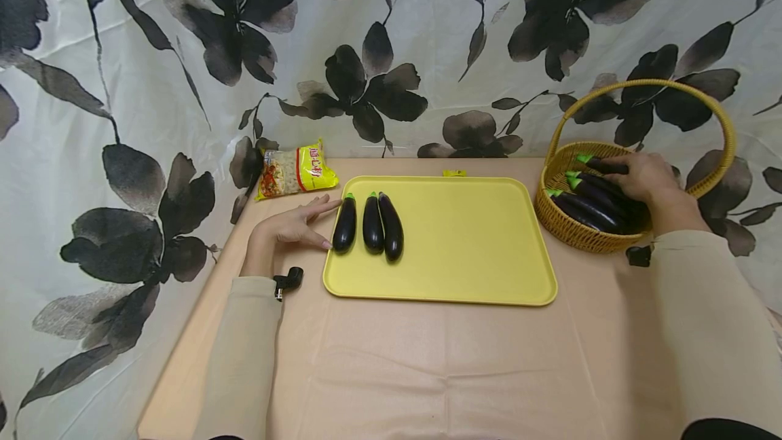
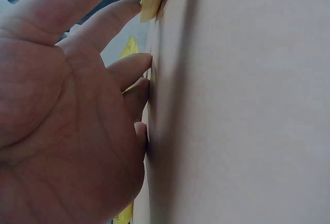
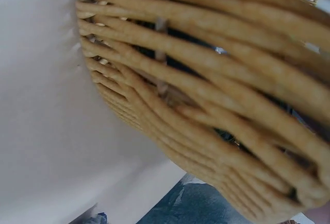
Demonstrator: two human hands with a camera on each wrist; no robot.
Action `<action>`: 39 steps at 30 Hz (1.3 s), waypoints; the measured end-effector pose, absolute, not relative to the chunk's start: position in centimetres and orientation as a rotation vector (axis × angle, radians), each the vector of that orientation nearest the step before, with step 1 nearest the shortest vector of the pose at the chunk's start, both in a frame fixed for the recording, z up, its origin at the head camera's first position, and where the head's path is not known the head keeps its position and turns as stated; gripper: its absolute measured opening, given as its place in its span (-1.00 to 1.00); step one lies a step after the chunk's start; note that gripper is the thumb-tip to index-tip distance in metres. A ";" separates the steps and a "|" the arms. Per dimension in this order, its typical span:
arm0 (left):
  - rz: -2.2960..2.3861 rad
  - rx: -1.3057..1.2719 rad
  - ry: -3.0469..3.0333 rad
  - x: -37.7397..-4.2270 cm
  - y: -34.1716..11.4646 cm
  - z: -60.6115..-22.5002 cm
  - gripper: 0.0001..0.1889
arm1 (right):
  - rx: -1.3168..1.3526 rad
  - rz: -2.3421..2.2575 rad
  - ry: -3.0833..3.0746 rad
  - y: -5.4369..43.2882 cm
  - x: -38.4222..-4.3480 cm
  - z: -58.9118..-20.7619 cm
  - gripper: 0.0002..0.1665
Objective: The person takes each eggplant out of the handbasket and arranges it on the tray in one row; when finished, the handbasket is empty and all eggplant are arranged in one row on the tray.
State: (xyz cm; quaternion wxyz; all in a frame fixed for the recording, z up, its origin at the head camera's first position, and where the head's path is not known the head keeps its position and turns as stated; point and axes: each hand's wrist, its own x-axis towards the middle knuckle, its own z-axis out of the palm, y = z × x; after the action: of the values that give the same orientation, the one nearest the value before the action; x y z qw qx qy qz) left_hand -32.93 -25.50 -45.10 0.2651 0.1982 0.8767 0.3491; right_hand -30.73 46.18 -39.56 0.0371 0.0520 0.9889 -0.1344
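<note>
A yellow tray (image 1: 464,243) lies on the table with three eggplants at its left end: one eggplant (image 1: 345,224) by the left edge, then another eggplant (image 1: 373,224) and a third eggplant (image 1: 391,226) side by side. My left hand (image 1: 293,228) is at the tray's left edge, fingers extended and thumb apart, beside the nearest eggplant. In the left wrist view, its palm faces the camera and holds nothing. Over the wicker basket (image 1: 574,240), my right hand (image 1: 654,178) grips an eggplant (image 1: 605,166) above several other eggplants (image 1: 589,212). The basket's weave hides that hand in the right wrist view.
A yellow and clear printed packet (image 1: 296,170) lies behind my left hand. A small yellow item (image 1: 454,173) shows at the tray's far edge. The basket's tall handle (image 1: 654,83) arches over my right hand. A floral cloth (image 1: 452,107) hangs behind the table.
</note>
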 end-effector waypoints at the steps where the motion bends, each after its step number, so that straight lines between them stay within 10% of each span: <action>1: 0.944 0.531 2.369 -32.9 -25.5 -45.1 0.18 | 0.158 -0.422 3.023 46.2 -30.7 -39.5 -0.36; 39: 0.916 0.540 2.380 -32.9 -25.5 -45.1 0.18 | 0.172 -0.545 2.994 46.3 -30.3 -39.4 -0.40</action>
State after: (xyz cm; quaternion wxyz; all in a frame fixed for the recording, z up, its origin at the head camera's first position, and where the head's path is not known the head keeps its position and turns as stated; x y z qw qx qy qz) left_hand -32.89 -25.52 -45.08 0.2643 0.1997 0.8805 0.3390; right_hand -30.32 46.25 -39.44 0.0469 0.0565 0.9812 -0.1786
